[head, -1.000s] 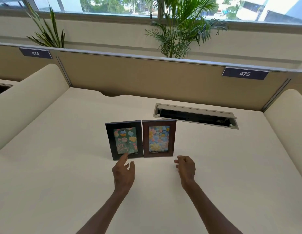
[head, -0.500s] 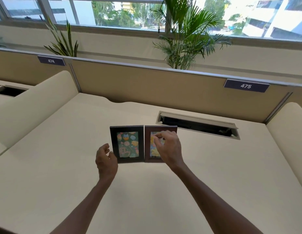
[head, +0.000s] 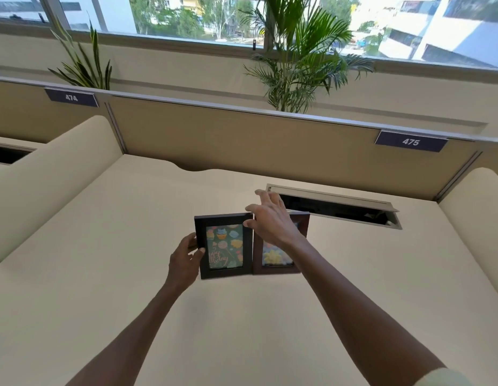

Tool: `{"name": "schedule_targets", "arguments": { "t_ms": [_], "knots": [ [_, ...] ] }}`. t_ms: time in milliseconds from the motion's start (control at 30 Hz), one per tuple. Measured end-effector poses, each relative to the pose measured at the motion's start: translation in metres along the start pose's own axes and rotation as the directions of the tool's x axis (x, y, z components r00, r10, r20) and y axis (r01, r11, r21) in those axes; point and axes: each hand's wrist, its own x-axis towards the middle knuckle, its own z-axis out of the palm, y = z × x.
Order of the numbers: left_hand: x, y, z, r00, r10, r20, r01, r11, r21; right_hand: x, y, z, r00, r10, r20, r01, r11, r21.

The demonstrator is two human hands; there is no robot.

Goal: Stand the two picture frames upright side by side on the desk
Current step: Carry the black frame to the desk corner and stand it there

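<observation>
1. We see two frames standing upright, edges touching, at the centre of the picture on the cream worktop [head: 103,274].
2. The black frame [head: 225,271] is on the left and shows a green birthday card with cupcakes.
3. The brown frame [head: 278,268] is on the right; only its lower picture, with a yellow flower, shows.
4. Our left hand [head: 185,263] grips the black frame's left edge, thumb on the front, fingers curled behind.
5. Our right hand [head: 272,221] reaches over the brown frame's top, fingers spread open past it, thumb at the seam between the frames; we cannot tell whether it grips.
6. A cable hatch [head: 336,204] lies open at the right, behind the frames.
</observation>
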Motion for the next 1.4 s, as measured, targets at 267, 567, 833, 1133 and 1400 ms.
{"name": "schedule_targets", "arguments": {
  "t_ms": [267, 567, 833, 1133, 1400],
  "knots": [
    [0.011, 0.002, 0.0, 0.996, 0.066, 0.067, -0.063, 0.997, -0.038, 0.011, -0.002, 0.008, 1.0, 0.005, -0.011, -0.005, 1.0, -0.015],
    [0.041, -0.003, -0.037, 0.994, 0.051, 0.092, -0.029, 0.973, -0.227, 0.052, -0.023, 0.006, 1.0, -0.021, 0.011, 0.02, 0.997, 0.073],
    [0.098, -0.008, -0.116, 0.999, 0.018, 0.045, -0.005, 0.96, -0.279, 0.112, -0.057, 0.034, 0.936, 0.158, 0.316, -0.325, 0.734, 0.596],
    [0.145, -0.017, -0.169, 0.997, -0.012, 0.077, 0.036, 0.951, -0.308, 0.146, -0.106, 0.089, 0.885, -0.033, 0.464, -0.361, 0.581, 0.729],
    [0.19, -0.033, -0.188, 0.997, -0.019, 0.071, 0.04, 0.953, -0.301, 0.204, -0.13, 0.124, 0.888, 0.026, 0.459, -0.438, 0.353, 0.827]
  ]
}}
